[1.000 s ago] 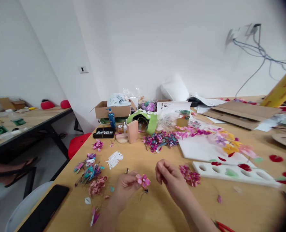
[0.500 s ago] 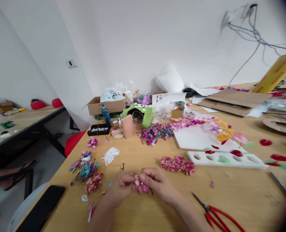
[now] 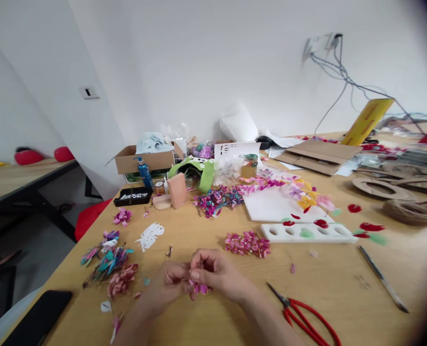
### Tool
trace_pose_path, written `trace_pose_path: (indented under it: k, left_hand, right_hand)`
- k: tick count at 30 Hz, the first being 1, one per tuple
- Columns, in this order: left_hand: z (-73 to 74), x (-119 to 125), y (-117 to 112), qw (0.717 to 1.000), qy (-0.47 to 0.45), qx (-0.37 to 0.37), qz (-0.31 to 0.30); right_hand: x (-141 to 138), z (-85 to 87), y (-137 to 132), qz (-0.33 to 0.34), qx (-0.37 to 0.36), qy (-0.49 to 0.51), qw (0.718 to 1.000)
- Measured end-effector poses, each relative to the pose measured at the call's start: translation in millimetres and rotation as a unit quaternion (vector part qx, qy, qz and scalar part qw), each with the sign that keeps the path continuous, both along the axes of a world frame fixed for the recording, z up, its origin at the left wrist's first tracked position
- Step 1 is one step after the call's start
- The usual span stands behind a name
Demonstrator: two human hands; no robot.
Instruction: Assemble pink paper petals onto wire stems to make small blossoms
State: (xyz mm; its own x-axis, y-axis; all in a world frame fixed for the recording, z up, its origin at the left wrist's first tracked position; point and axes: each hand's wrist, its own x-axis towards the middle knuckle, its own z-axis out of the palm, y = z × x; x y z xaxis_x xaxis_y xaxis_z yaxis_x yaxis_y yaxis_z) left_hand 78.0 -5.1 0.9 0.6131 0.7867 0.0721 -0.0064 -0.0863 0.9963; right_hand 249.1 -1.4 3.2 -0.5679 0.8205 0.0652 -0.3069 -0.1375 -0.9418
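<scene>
Between both hands is a small pink-purple artificial flower (image 3: 199, 287), its petals edged in gold and partly covered by fingers. My left hand (image 3: 170, 283) pinches it from the left. From the right, the thumb and fingers of my right hand (image 3: 215, 275) close on it over the top. Just beyond the hands lies a cluster of similar pink flowers (image 3: 247, 243). Left of my left hand are dusty-pink petals (image 3: 122, 280) and a bunch of teal and purple petals (image 3: 110, 259). Red-handled scissors (image 3: 303, 312) rest to the right of my right forearm.
White strips (image 3: 151, 236) lie in a pile near a black tray (image 3: 133, 196). A white foam block with holes (image 3: 307, 232) stands right of centre. A black phone (image 3: 38, 317) occupies the left edge, a slim tool (image 3: 382, 278) the right. A blue pump bottle (image 3: 144, 173) stands behind.
The view has swung to the right, so everything sits further left. My right fingers have shifted over the flower, which now shows less of its petals.
</scene>
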Motion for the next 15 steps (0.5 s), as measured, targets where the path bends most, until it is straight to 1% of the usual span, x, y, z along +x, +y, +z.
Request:
trace_pose_path:
  k: [3, 5, 8, 11, 15]
  left_hand:
    - [-2.7, -0.9, 1.3, 1.0, 0.003, -0.005, -0.01]
    - [-3.5, -1.7, 1.9, 1.0, 0.003, -0.003, -0.018]
    - [-1.6, -2.0, 2.0, 1.0, 0.005, -0.003, -0.027]
    - [-0.2, -1.6, 1.9, 0.999, 0.011, -0.003, -0.039]
    - [-5.0, -1.9, 4.3, 0.999, 0.007, 0.003, -0.051]
  right_hand:
    - [1.9, -3.0, 1.6, 0.031, -0.03, -0.002, 0.999]
    - [3.6, -4.1, 2.6, 0.043, -0.037, -0.005, 0.998]
    - [5.5, -3.7, 3.5, 0.053, -0.035, -0.019, 0.998]
    - [5.9, -2.2, 3.8, 0.064, -0.051, -0.032, 0.996]
    - [3.8, -3.1, 3.6, 0.057, -0.078, -0.038, 0.995]
